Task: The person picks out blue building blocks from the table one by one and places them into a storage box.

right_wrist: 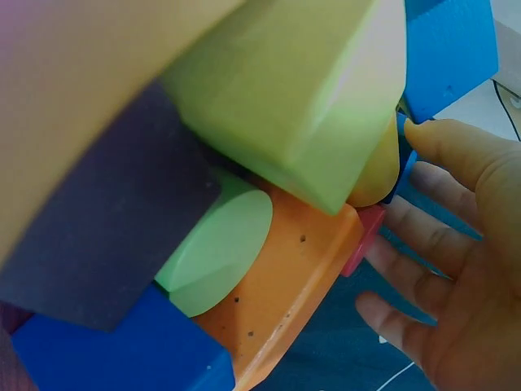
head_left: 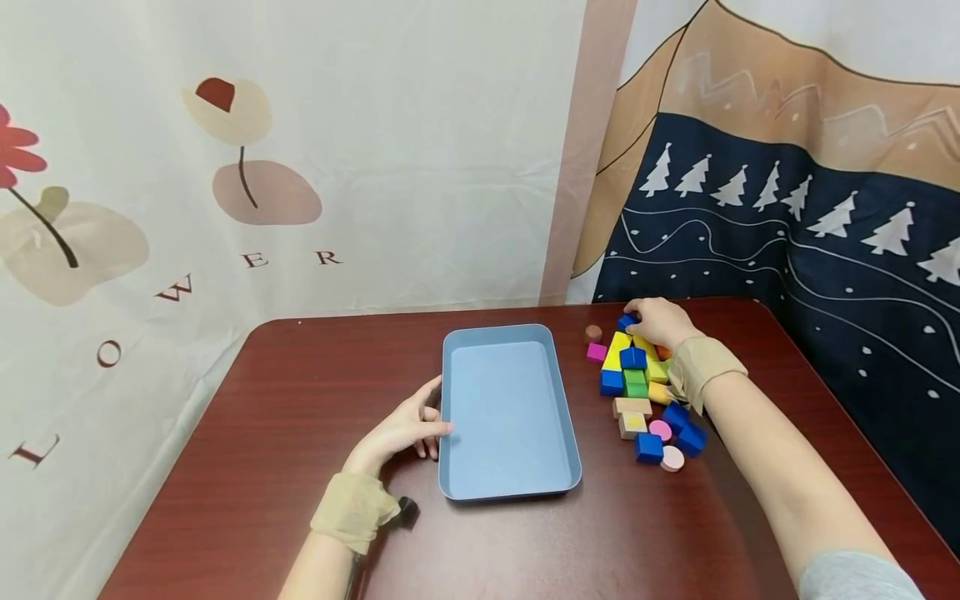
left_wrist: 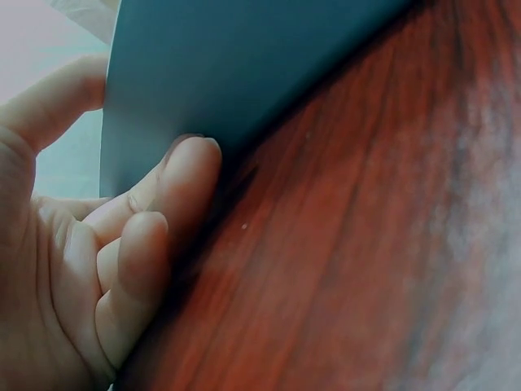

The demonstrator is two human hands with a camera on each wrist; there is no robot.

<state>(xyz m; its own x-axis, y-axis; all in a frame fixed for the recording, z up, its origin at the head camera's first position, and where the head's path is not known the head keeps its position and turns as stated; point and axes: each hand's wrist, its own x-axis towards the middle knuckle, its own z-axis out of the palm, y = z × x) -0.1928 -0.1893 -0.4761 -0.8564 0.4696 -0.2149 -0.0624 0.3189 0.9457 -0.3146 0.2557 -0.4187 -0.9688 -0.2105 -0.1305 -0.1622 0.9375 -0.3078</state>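
My left hand [head_left: 401, 427] holds the left side of a shallow blue-grey tray [head_left: 498, 493], thumb over the rim. In the left wrist view its fingers [left_wrist: 191, 175] rest against the tray's outer wall [left_wrist: 228, 65], low by the tabletop. At the far end of a pile of wooden blocks, my right hand [head_left: 662, 323] pinches a small blue block [head_left: 626, 322] between thumb and fingers. The right wrist view shows the thumb [right_wrist: 456, 151] on that block's edge, partly hidden. Beside it are yellow blocks [head_left: 617, 350] and another blue block [head_left: 633, 358].
Green blocks [head_left: 635, 383], plain wood blocks [head_left: 632, 407], blue cubes [head_left: 648, 447] and pink discs [head_left: 672, 458] lie nearer. A magenta block [head_left: 596, 352] and a brown cylinder [head_left: 593, 333] sit left of the pile. Printed curtains [head_left: 450, 167] hang behind the dark red table [head_left: 315, 375].
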